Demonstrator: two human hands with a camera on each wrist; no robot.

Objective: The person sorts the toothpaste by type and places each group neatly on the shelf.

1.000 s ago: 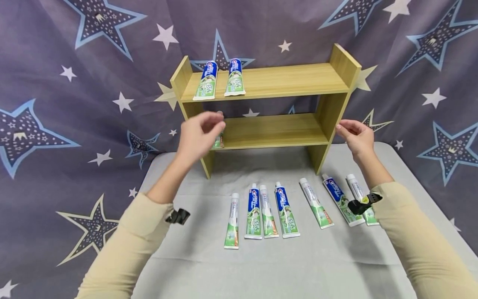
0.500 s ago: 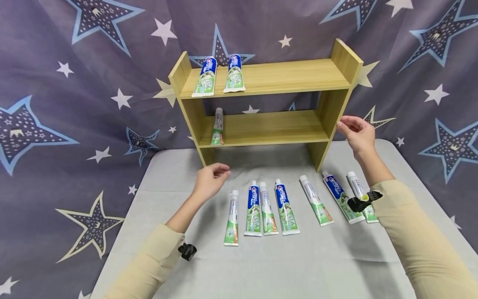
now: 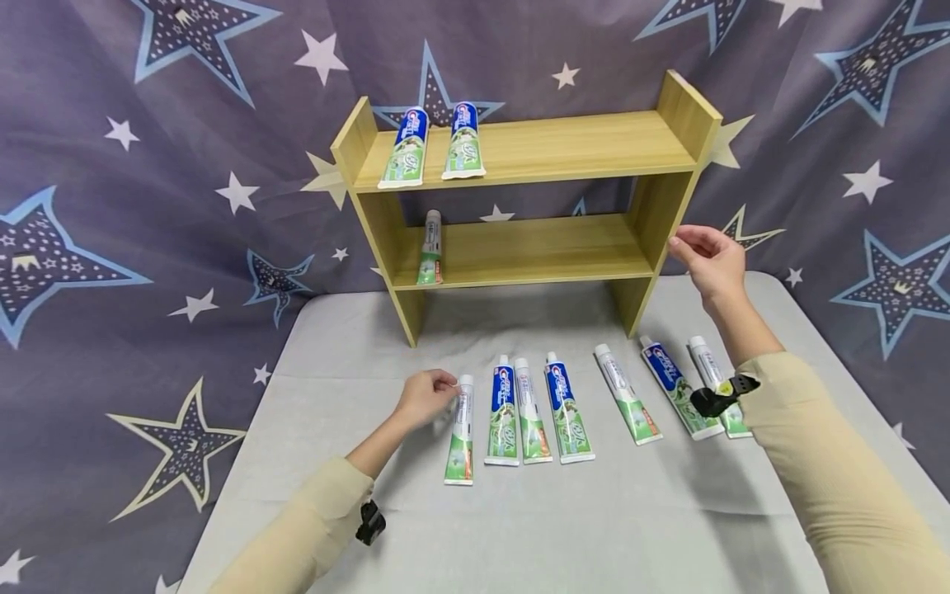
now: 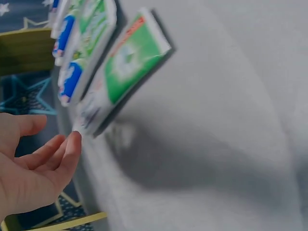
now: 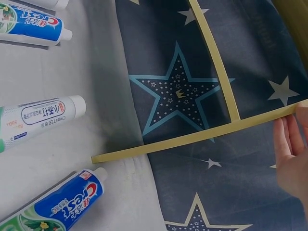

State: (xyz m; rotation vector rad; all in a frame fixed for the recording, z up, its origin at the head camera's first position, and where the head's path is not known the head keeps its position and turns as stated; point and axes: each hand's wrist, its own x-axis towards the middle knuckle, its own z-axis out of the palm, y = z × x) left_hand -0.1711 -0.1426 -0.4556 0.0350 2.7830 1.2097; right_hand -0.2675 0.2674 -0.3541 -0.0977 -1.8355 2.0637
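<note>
Toothpaste tubes (image 3: 502,412): seven on table (image 3: 579,528); three on rack (image 3: 549,247).

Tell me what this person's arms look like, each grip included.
The left sleeve and right sleeve are plain beige, ending short of the wrist. A black device sits at each cuff: left device, right device. The left grip and right grip are bare, ungloved hands. No cables or printed markings show on the sleeves.

"Left hand (image 3: 426,398)?"
"From afar, I'm seeing it hovering beside the table's (image 3: 564,528) leftmost toothpaste tube (image 3: 460,437)."
"Right hand (image 3: 712,260)?"
"It is touching the wooden shelf's (image 3: 549,148) right side."
</note>
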